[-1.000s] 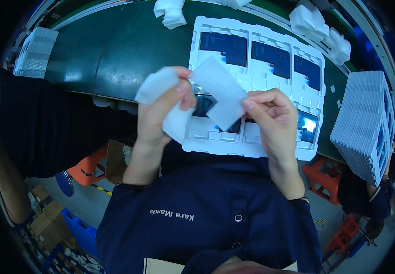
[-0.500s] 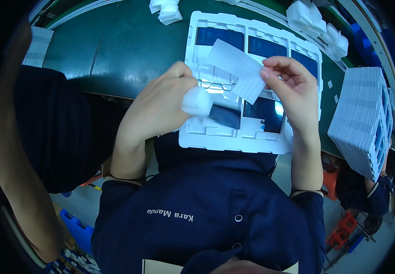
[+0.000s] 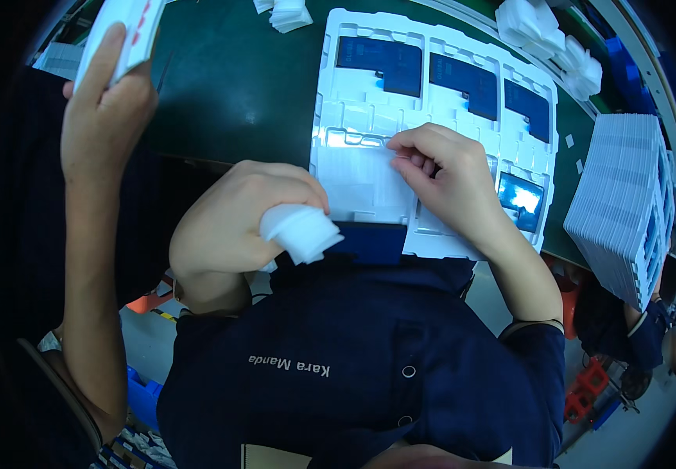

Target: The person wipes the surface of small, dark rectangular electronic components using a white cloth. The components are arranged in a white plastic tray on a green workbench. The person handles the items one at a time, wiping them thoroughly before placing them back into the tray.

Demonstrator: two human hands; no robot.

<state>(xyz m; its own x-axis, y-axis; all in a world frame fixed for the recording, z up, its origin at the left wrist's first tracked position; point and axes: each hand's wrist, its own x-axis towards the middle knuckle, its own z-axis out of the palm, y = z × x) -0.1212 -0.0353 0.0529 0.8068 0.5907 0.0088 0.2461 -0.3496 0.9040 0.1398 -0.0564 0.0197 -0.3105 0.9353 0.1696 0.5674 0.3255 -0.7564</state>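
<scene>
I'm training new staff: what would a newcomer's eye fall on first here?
Probably the white tray right of upper centre, with three dark packs in its far row and the right hand over it. Then the left hand, gripping white sheets near the tray's lower left. The tall white stack at the right also stands out.

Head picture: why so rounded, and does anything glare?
Head view: a fisheye lens blackens the corners and curves the far edge of the long green table; same head view: white glare on the flat dark-blue piece in the white plastic tray.
</scene>
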